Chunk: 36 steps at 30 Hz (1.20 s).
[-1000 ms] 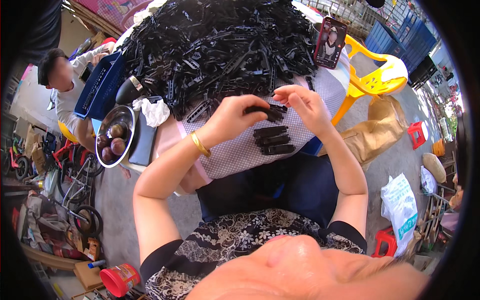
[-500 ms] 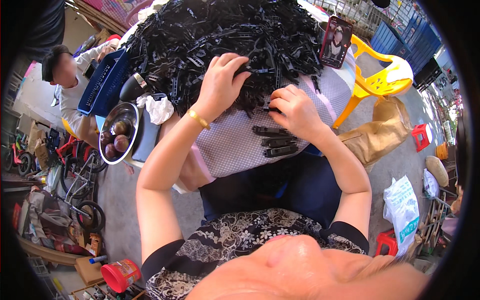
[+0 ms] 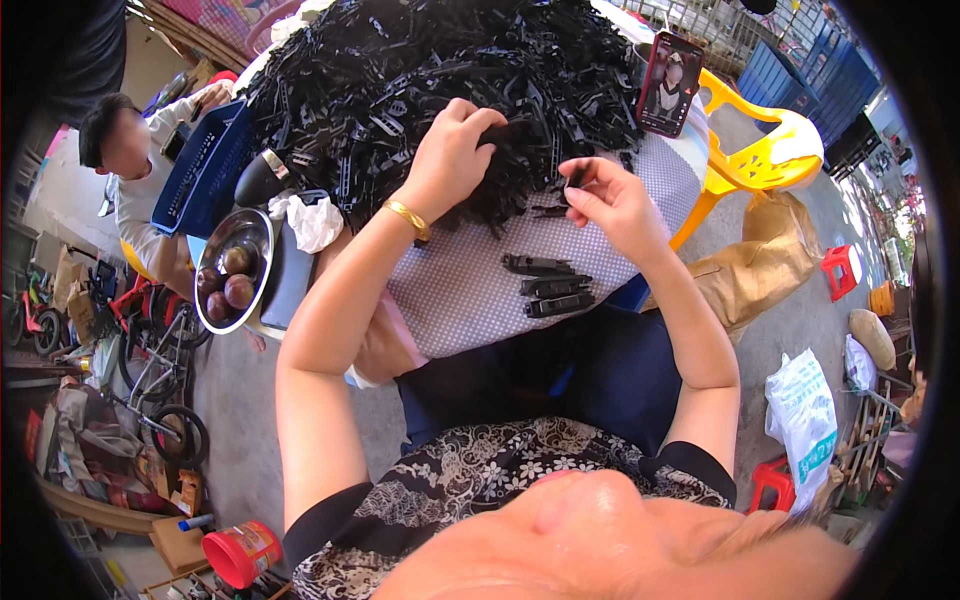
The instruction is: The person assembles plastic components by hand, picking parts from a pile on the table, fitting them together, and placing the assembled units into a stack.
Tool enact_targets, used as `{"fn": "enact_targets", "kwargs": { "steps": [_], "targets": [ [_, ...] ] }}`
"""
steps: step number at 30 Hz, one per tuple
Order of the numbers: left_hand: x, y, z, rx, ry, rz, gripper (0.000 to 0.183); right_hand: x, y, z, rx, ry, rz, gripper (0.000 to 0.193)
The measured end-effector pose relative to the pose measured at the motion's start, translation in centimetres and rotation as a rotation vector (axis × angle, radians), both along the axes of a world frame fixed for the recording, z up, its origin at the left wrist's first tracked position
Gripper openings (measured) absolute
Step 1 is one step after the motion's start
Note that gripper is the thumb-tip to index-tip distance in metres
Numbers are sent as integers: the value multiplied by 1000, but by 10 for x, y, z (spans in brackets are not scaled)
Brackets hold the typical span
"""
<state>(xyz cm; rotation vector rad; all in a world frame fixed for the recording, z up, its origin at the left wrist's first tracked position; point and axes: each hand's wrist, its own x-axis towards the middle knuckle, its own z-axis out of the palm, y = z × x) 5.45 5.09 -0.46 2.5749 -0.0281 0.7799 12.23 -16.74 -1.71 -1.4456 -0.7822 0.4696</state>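
We have our left hand (image 3: 452,160) at a heap of black pieces (image 3: 370,95) and pinch a dark piece (image 3: 576,179) in our right hand (image 3: 614,205), near a short row (image 3: 552,287) on patterned cloth (image 3: 450,310).

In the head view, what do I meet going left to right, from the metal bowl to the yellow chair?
Metal bowl, crumpled white tissue, left hand, right hand, yellow chair.

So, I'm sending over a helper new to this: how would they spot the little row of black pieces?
Find the huge heap of black pieces, then the pale patterned cloth in front of it. Below the right hand in the picture, by the cloth's near edge, lies the little row. It is just a few pieces side by side, apart from the tangled heap.
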Motion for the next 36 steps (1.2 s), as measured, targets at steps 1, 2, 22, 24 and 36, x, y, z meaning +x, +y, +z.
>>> {"fn": "enact_targets", "kwargs": {
  "steps": [1,2,22,24,36],
  "targets": [
    [1,-1,-1,81,-81,-15,28,3,-1,1,35,77,12,21],
    [1,-1,-2,81,-81,-14,28,6,-2,1,69,153,23,20],
    [-36,-54,4,-1133,159,-410,28,-26,-4,16,250,5,-12,18],
    [-37,-55,2,-1191,203,-385,27,-26,-4,18,109,-732,-195,15],
    [-46,-62,2,-1005,190,-331,28,-22,10,8,178,-1070,-294,19]
  ]
}}
